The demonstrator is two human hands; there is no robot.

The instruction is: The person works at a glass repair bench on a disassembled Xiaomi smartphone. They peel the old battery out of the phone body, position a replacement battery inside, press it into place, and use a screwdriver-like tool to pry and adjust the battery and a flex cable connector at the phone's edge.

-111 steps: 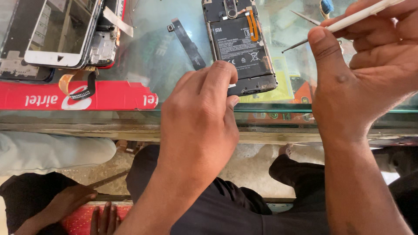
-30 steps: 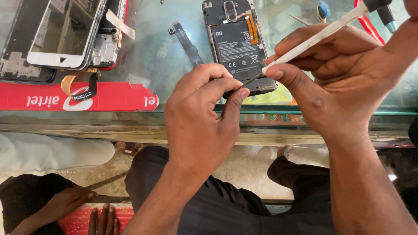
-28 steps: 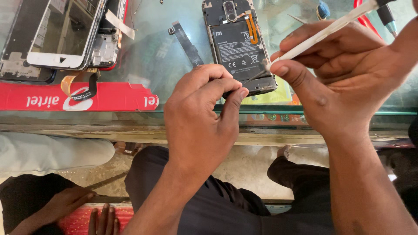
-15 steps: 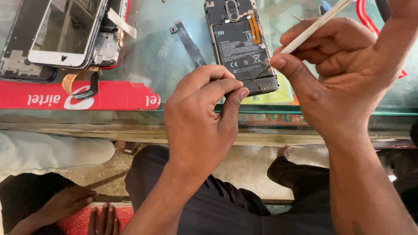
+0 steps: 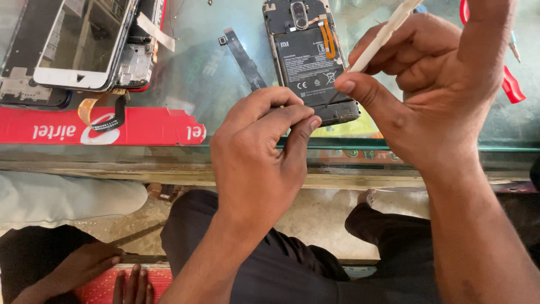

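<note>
The left hand (image 5: 256, 157) is curled almost closed, its fingers bent in and the fingertips (image 5: 306, 121) pressed against the near end of an opened phone (image 5: 311, 59), pinning it to the glass table (image 5: 197, 73). It grips nothing fully; it steadies the phone by its lower edge.

The right hand (image 5: 436, 84) is closed around a slim white pry tool (image 5: 382, 36), pinched between thumb and bent fingers much as one holds a pen. The tool slants from the upper right down toward the lower left, and its thin dark tip meets the phone's lower part, just beside the left fingertips.

The phone lies flat on the table with its back cover off, showing a black battery, an orange flex strip and the camera module. Its long axis runs away from the person, tilted slightly, with the camera end at the far side and the bottom end nearest the table's edge.

To its left a loose dark ribbon cable (image 5: 243, 59) lies on the glass, apart from the phone. Farther left a stripped white phone frame (image 5: 84, 45) rests above a red cardboard box (image 5: 101, 126). A red-handled tool (image 5: 509, 81) lies at the right, behind the right hand. Another person's hand (image 5: 93, 264) shows at the lower left, below the table.
</note>
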